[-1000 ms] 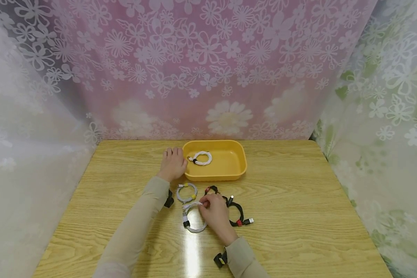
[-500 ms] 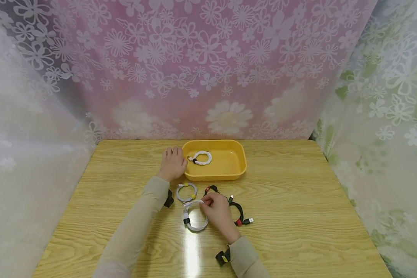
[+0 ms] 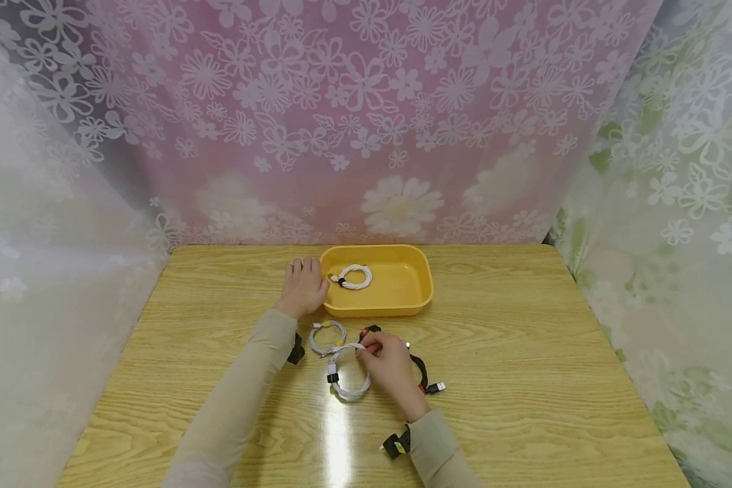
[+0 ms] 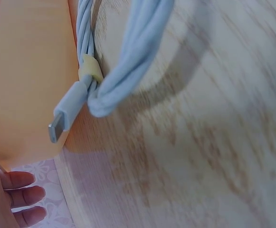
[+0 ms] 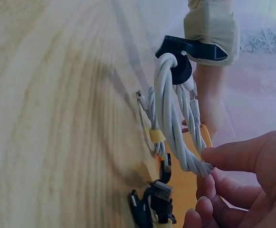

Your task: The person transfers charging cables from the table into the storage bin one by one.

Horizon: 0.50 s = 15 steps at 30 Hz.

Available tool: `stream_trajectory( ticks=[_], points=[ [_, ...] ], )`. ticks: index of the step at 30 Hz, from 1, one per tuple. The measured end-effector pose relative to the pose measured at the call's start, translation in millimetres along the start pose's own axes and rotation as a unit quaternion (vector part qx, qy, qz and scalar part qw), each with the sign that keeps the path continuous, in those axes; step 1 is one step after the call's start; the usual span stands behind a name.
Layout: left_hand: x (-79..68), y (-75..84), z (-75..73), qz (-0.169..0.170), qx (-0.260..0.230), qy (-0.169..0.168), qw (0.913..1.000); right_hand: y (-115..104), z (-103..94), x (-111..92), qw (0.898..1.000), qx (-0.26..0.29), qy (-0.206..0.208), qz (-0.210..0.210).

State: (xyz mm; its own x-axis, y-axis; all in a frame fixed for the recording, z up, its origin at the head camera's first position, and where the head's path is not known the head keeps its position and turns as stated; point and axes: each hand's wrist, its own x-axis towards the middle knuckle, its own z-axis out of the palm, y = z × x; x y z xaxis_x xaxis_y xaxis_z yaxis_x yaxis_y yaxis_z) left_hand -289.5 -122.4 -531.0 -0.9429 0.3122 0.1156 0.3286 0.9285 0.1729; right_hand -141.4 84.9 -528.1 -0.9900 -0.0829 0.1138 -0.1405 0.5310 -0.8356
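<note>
My right hand [image 3: 393, 369] pinches a coiled white charging cable [image 3: 350, 395] between thumb and fingertips. The coil is bound with a black strap, and in the right wrist view the twisted cable [image 5: 165, 109] hangs from my fingers above the wooden table. At the left end of a yellow bin [image 3: 378, 312] rests my left hand [image 3: 303, 290], its fingers [image 4: 29, 195] extended along the outside. Inside the bin lies another white coiled cable [image 3: 358, 287] with a black strap. A pale cable with yellow ties [image 3: 312, 341] lies in front of the bin.
Right of the held coil lies a black USB cable [image 3: 424, 371] with a red tie, partly covered by my right hand. A small black-and-red bundle [image 3: 374, 329] sits just in front of the bin. The wooden table [image 3: 512, 379] ends against a flowered curtain [image 3: 396, 122].
My right hand has lifted the white cable coil and moved slightly right and toward the bin, covering more of the black cable. My left hand stays at the bin's side.
</note>
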Motion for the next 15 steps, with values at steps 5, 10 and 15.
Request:
stream_trajectory(
  ticks=[5,10,15],
  points=[
    [0.2,0.3,-0.1,-0.004,0.002,-0.005,1.0,-0.3,-5.5,4.0,1.0,0.002,0.003,0.017],
    [0.1,1.0,-1.9,-0.006,0.001,-0.007,1.0,-3.4,-13.3,8.1,1.0,-0.005,0.002,0.025],
    [-1.0,2.0,-4.2,-0.002,0.001,-0.004,1.0,-4.2,-17.7,13.3,1.0,-0.006,0.01,0.029]
  ],
)
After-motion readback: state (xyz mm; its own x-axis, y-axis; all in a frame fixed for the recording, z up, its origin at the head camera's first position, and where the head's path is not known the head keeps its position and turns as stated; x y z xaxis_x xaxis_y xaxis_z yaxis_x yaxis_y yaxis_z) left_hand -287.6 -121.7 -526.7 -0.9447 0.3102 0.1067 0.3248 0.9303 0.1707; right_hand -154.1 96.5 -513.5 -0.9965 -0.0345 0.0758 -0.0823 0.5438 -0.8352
